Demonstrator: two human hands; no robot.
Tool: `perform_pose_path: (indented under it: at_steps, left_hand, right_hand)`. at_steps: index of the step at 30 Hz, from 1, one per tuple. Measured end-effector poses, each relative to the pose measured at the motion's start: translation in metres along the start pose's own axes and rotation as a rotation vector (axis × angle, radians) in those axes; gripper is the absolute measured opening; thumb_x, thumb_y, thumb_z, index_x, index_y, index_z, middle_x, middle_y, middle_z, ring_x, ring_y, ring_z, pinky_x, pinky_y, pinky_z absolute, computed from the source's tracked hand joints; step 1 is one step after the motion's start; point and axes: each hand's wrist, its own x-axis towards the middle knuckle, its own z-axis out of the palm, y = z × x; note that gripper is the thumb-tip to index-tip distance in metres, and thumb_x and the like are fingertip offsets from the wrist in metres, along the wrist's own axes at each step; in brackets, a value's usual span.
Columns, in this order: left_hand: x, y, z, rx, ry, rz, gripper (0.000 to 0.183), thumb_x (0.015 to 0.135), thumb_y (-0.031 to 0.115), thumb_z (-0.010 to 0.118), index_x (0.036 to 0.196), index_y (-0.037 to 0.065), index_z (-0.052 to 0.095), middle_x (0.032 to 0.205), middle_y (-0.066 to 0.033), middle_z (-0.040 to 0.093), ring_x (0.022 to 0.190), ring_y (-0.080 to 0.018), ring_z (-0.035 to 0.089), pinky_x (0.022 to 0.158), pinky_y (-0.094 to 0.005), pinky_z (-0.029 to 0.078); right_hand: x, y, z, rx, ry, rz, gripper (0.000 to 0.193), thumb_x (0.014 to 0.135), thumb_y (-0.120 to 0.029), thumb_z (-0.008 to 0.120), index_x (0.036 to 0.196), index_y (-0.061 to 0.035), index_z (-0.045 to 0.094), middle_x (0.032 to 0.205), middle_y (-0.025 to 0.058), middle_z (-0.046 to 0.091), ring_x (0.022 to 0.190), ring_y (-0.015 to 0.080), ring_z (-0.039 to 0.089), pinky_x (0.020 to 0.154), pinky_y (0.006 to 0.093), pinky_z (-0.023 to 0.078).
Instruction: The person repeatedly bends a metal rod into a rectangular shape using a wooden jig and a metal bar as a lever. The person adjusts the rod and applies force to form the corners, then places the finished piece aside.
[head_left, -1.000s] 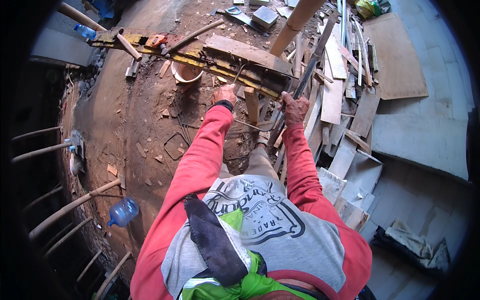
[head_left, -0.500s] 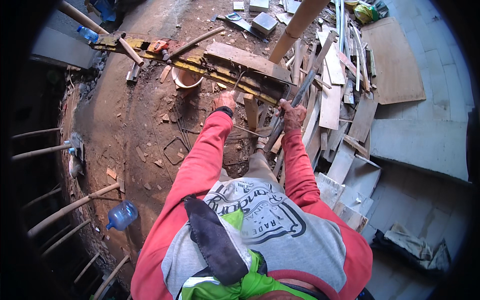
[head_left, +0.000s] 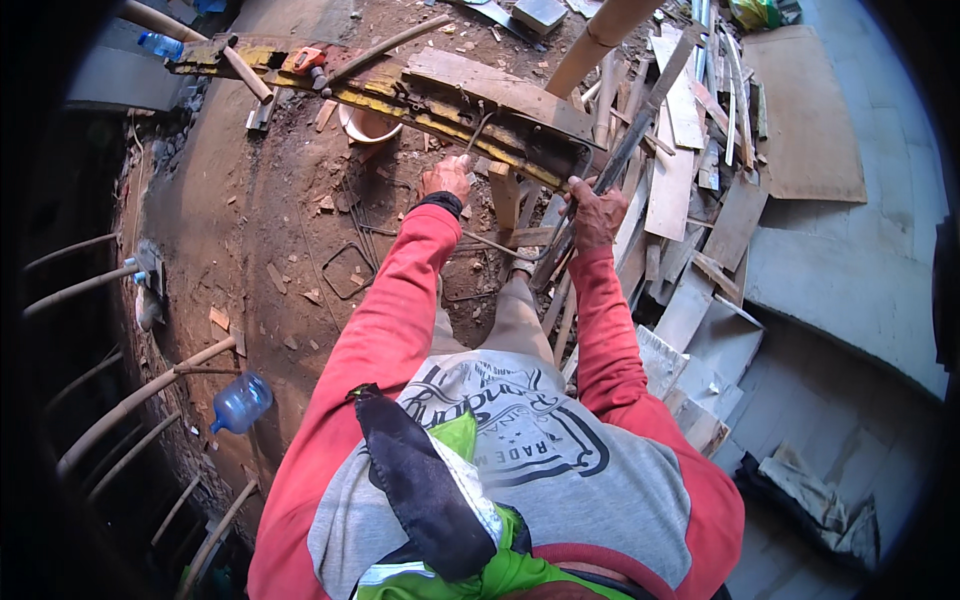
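Note:
My left hand [head_left: 447,178] is closed around a thin bent steel rod [head_left: 481,130] at the near edge of a long beam [head_left: 400,113] with chipped yellow paint. My right hand [head_left: 597,212] grips a long grey metal bar [head_left: 632,135] at the beam's right end. That bar slants from the far right down toward my feet. Bent rod also shows beside the right hand, and a thin length runs below, between my forearms; how these join is partly hidden. An orange tool [head_left: 306,62] and a hammer [head_left: 247,73] lie on the beam's left part.
A wooden post [head_left: 503,194] stands under the beam, near a white bucket [head_left: 368,125]. Rectangular bent rods [head_left: 348,272] lie on the dirt. Scrap boards [head_left: 680,180] are heaped at right, a bamboo pole [head_left: 592,45] rising beside them. A blue water jug [head_left: 242,403] lies at left.
The whole view has shifted slightly, so the beam appears a little higher. Both hands keep their hold, the right one slightly farther up in the picture.

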Motion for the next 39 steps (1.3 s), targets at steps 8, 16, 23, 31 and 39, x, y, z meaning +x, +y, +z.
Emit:
perform_pose_path:
  at_steps: [8, 16, 23, 31, 39]
  left_hand:
    - [-0.011, 0.014, -0.005, 0.013, 0.006, -0.019, 0.045, 0.099, 0.052, 0.040, 0.116, 0.018, 0.064, 0.114, -0.0184, 0.067, 0.110, -0.0421, 0.060, 0.093, -0.0510, 0.048]
    - [0.002, -0.004, 0.013, 0.065, 0.087, -0.028, 0.047, 0.099, 0.054, 0.039, 0.108, 0.015, 0.063, 0.107, -0.0197, 0.067, 0.104, -0.0462, 0.061, 0.088, -0.0550, 0.049]
    - [-0.012, 0.012, 0.005, 0.043, 0.087, -0.088, 0.047, 0.099, 0.055, 0.039, 0.115, 0.019, 0.063, 0.111, -0.0215, 0.067, 0.108, -0.0472, 0.060, 0.090, -0.0559, 0.048]
    - [-0.011, 0.005, 0.009, 0.090, 0.121, -0.077, 0.048, 0.098, 0.057, 0.036, 0.117, 0.022, 0.063, 0.115, -0.0205, 0.067, 0.111, -0.0469, 0.059, 0.094, -0.0568, 0.047]
    - [0.021, -0.022, 0.035, 0.153, 0.178, 0.056, 0.039, 0.099, 0.050, 0.043, 0.107, 0.019, 0.065, 0.107, -0.0152, 0.069, 0.103, -0.0417, 0.065, 0.085, -0.0542, 0.052]
  right_hand:
    - [-0.009, 0.017, -0.002, 0.031, 0.007, 0.156, 0.023, 0.083, -0.017, 0.076, 0.083, -0.0021, 0.059, 0.065, 0.0094, 0.065, 0.050, 0.0153, 0.064, 0.041, 0.0250, 0.049]
    - [-0.023, -0.002, -0.042, -0.305, 0.086, 0.216, 0.043, 0.083, -0.038, 0.078, 0.072, -0.0004, 0.060, 0.061, 0.0102, 0.064, 0.045, 0.0167, 0.061, 0.039, 0.0271, 0.046]
    - [-0.128, 0.016, -0.162, -0.775, -0.125, -0.054, 0.032, 0.089, -0.028, 0.069, 0.083, 0.0029, 0.062, 0.068, 0.0183, 0.063, 0.059, 0.0314, 0.063, 0.057, 0.0412, 0.048]
    - [-0.221, 0.103, -0.178, -0.677, -0.239, 0.150, 0.029, 0.087, -0.029, 0.070, 0.091, -0.0003, 0.064, 0.071, 0.0177, 0.064, 0.062, 0.0290, 0.064, 0.059, 0.0395, 0.049]
    - [-0.243, 0.090, -0.154, -0.544, -0.166, 0.079, 0.027, 0.086, -0.025, 0.072, 0.087, 0.0010, 0.063, 0.071, 0.0184, 0.064, 0.065, 0.0316, 0.065, 0.061, 0.0393, 0.049]
